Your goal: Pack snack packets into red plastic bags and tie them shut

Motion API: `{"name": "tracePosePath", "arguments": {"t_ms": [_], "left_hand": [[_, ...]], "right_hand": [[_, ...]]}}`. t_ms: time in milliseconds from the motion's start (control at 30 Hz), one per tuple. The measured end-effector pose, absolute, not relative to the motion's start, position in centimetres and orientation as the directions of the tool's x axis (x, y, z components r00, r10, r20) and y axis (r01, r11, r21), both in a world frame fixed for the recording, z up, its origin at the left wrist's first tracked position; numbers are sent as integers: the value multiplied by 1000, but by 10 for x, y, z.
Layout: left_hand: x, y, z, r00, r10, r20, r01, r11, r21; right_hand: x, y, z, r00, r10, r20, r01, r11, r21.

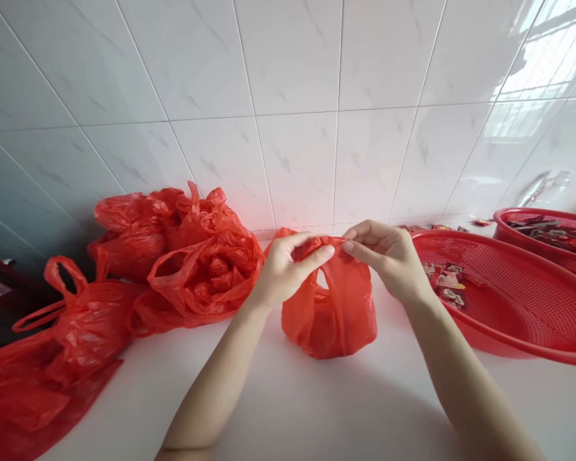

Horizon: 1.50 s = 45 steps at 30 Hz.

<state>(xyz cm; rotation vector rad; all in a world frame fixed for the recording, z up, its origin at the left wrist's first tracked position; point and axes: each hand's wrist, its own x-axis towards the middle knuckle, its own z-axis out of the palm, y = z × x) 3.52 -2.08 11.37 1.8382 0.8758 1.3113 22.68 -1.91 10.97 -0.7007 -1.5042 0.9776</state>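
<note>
A small red plastic bag [352,307] hangs upright at the middle of the white table, its lower end at or near the surface. My left hand [292,259] pinches the gathered top of the bag between thumb and fingers. Close beside it, my right hand [381,253] grips the same top edge with thumb and forefinger. Below my left thumb a gap opens between the bag's handles. What the bag holds, if anything, I cannot make out.
Several filled red plastic bags [211,269] are heaped on the left against the tiled wall [297,160]. To the right stands a large red plastic basket [532,301] with small wrapped packets [450,282]. Behind it is another red basket [504,221] holding dark packets.
</note>
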Motion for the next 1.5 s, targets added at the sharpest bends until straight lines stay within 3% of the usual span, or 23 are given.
{"name": "tracePosePath", "arguments": {"t_ms": [133,233,300,433,533,900,1133,1333,1500], "left_hand": [[34,-20,114,208,839,503,115,-531,839],[33,-18,113,160,845,510,98,-528,844],[31,-16,113,121,845,521,103,-532,840],[25,-11,114,33,816,578,93,-578,811],[17,-9,116,5,793,610,102,-607,788],[-23,-10,128,128,887,443,373,-457,807],[-46,-16,136,283,884,372,548,-468,694],[-42,-7,134,203,888,413,380,-460,803],[-40,-2,134,80,866,493,72,-498,864]], "right_hand": [[233,-15,111,-318,821,473,-34,489,-872],[235,-9,106,-553,774,307,87,421,-903],[232,-4,100,-587,780,215,64,310,-949],[218,5,85,-456,863,216,-286,88,-954],[211,9,80,-388,899,202,-410,28,-912],[216,11,86,-244,957,155,-428,37,-903],[219,14,85,-222,952,209,-423,99,-901],[221,12,88,-215,960,181,-443,69,-894],[222,11,89,-170,970,176,-397,96,-913]]}}
